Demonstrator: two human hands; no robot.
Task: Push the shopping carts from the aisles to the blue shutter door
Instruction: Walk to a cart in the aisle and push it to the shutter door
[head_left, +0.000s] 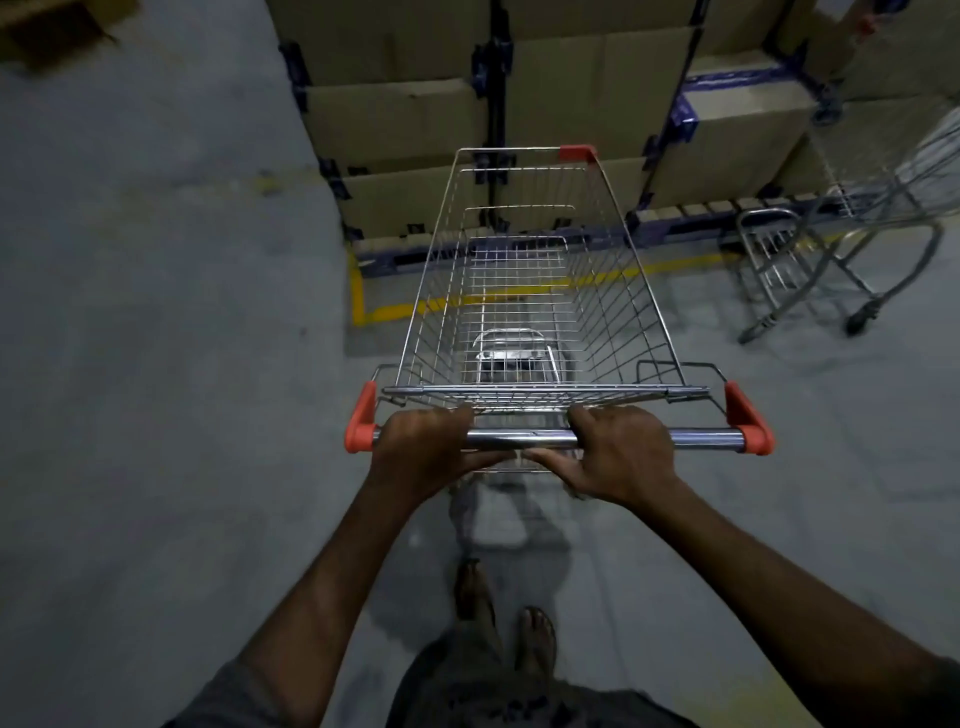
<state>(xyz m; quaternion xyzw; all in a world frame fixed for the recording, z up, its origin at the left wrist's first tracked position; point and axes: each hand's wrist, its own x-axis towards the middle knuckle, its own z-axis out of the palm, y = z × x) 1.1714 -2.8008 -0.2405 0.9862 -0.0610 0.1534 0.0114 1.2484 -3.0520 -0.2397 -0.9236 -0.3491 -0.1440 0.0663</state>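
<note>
An empty wire shopping cart (613, 291) with red corner caps stands right in front of me on the grey floor. Its chrome handle bar (519, 439) runs across the middle of the view. My left hand (426, 449) grips the bar left of centre, fingers curled over the top. My right hand (621, 452) grips it right of centre in the same way. A second wire cart (852, 239) stands at the right, partly cut off by the frame edge. No blue shutter door is in view.
Stacked cardboard boxes (405, 119) on blue pallets (675, 234) block the way ahead of the cart. A yellow floor line (395, 312) marks their bay. Open concrete floor (156, 338) spreads to the left. My feet show below the handle.
</note>
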